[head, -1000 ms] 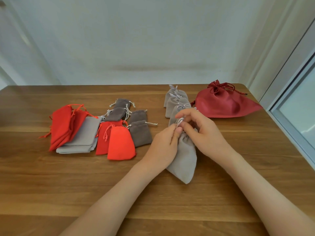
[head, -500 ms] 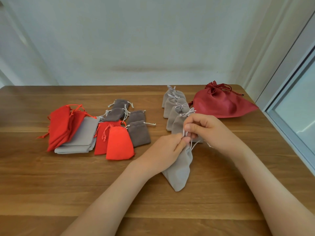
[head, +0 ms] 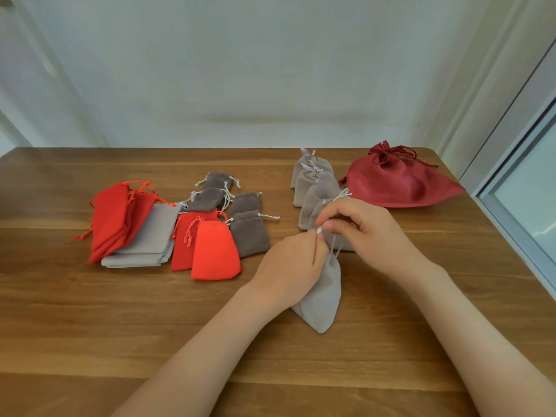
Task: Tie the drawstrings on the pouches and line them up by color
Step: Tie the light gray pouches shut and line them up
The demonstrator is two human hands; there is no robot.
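**Grey pouch, neck at 12 o'clock, cords pinched above it**

Nearest you on the wooden table (head: 90,326), the light grey pouch (head: 323,299) lies with its long axis running 6 to 12 o'clock, closed bottom toward you and gathered neck away. Your left hand (head: 290,267) covers its upper half from the 9 o'clock side, fingers curled round the fabric below the neck. Your right hand (head: 367,228) comes in from 3 o'clock, slightly farther out, pinching the drawstring (head: 333,246), whose strands rise from the neck to your fingertips. The knot is hidden behind your fingers, so I cannot tell how far it is formed.

The neck sits directly under your right hand. That hand is nearer the cords and looks best placed to do the pulling, along the pouch's axis toward 12, while the left anchors the body.

Just beyond your right hand at 12 o'clock, the row of tied grey pouches (head: 313,182) overlaps away from you, its near end partly behind your knuckles. That end is probably where this one goes. At 1 o'clock lies the dark red bag (head: 397,182). Out at 9 to 10 o'clock waits a mixed pile: an orange-red pouch (head: 215,251), dark grey pouches (head: 249,233), flat grey pouches (head: 150,236) and red pouches (head: 112,218).
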